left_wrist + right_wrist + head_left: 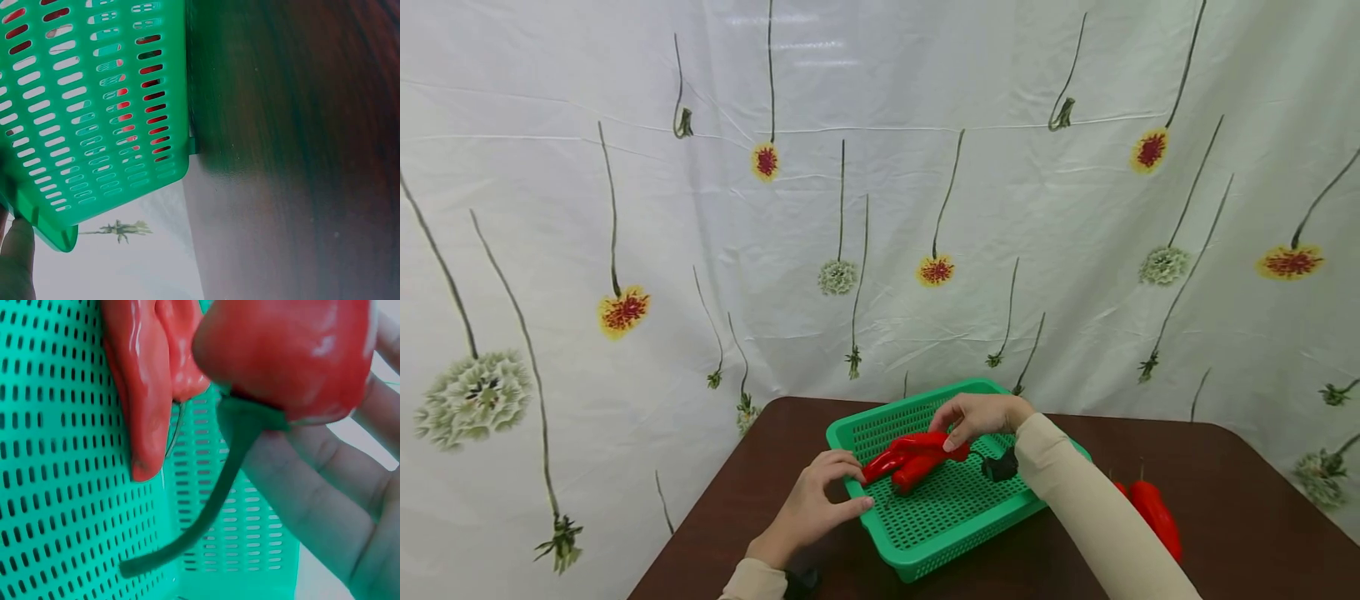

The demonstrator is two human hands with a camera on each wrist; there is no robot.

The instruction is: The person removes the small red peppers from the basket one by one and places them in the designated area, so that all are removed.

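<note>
A green perforated plastic basket stands at an angle on the table. Two or more long red peppers lie inside, towards its left side. My right hand reaches over the basket and holds another red pepper between thumb and fingers. Its curved green stem points down and away in the right wrist view. At the basket's left rim, my left hand grips the edge, and one finger shows against the rim in the left wrist view.
More red peppers lie on the dark brown table to the right of the basket, partly behind the right sleeve. A white curtain with printed flowers hangs behind the table. A black device sits at the right wrist.
</note>
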